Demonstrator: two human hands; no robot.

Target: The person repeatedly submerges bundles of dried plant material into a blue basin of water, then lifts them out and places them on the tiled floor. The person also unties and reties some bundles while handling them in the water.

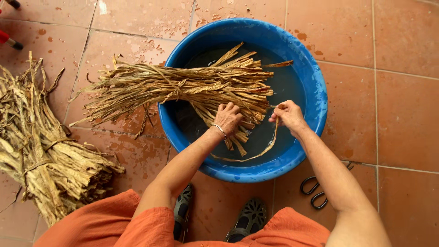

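Note:
A blue round basin [315, 91] with dark water stands on the tiled floor. A tied bundle of dried tan plant strips [183, 87] lies across its left rim, one end hanging over the floor, the other in the water. My left hand [227, 117], with a bracelet on the wrist, presses down on the strips inside the basin. My right hand [287, 114] pinches one long single strip [260, 153] that curves down along the basin's near wall.
A second, larger heap of dried strips [41, 151] lies on the floor at the left. Black-handled scissors [316, 192] lie on the tiles to the right of my knees. My sandalled feet [247, 219] stand just below the basin. Red tool handles [9, 40] show at the top left.

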